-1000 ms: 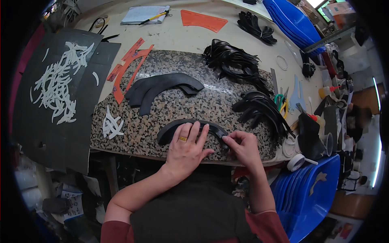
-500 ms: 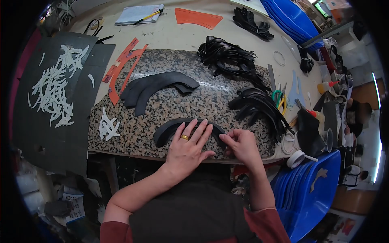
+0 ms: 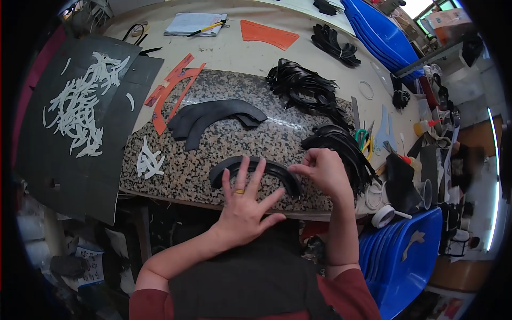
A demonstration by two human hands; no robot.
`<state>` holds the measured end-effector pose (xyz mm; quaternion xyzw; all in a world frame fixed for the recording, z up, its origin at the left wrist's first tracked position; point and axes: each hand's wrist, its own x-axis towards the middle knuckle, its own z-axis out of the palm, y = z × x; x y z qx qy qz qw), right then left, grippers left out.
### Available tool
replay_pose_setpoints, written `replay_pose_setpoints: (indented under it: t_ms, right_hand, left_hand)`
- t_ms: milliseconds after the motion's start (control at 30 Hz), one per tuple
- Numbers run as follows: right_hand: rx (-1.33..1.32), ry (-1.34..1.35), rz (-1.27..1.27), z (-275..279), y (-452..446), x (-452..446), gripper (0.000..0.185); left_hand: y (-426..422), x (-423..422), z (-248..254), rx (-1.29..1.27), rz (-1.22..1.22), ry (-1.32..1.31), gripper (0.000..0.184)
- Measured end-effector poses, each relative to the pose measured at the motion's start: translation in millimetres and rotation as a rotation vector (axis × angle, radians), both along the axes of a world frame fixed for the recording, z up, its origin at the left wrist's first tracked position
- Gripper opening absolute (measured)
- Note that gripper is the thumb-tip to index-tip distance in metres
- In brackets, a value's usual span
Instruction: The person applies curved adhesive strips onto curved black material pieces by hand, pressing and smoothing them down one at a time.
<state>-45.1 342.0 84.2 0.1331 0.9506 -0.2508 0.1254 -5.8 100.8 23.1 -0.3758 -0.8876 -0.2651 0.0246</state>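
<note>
A curved black leather-like strip (image 3: 226,169) lies arched on the speckled stone slab (image 3: 181,184) near its front edge. My left hand (image 3: 245,205), with a gold ring, is spread over the strip's middle, fingertips resting on it. At the strip's right side, my right hand (image 3: 326,172) has its fingers curled, with thumb and forefinger pinched at the outer edge. The strip's right end curves down between my hands. Behind it is a stack of similar flat curved black pieces (image 3: 213,116). Glossy black strips (image 3: 338,149) lie in a pile just beyond my right hand.
Orange templates (image 3: 178,90) and white curved slips (image 3: 151,160) lie to the left, with more slips on a dark board (image 3: 40,154). Another black bundle (image 3: 301,85), green-handled scissors (image 3: 361,137) and a white tape roll (image 3: 382,217) are around the right. Blue chairs (image 3: 410,256) stand below.
My right hand has moved up and away from the strip's lower right end to its outer edge. The left fingers have spread wider. The whole view has shifted slightly.
</note>
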Motion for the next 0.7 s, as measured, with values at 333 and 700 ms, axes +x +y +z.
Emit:
replay_pose_setpoints:
  t_ms: [333, 700]
  right_hand:
    - [0.028, -0.018, 0.094, -36.2, -34.4, -32.7, 0.049]
    - [-0.21, 0.368, 0.307, -51.4, -38.6, 3.1, 0.027]
  left_hand:
    - [-38.2, -22.5, -16.4, 0.046, 0.083, 0.101, 0.065]
    - [-58.8, -36.0, -3.5, 0.295, 0.226, -0.09, 0.067]
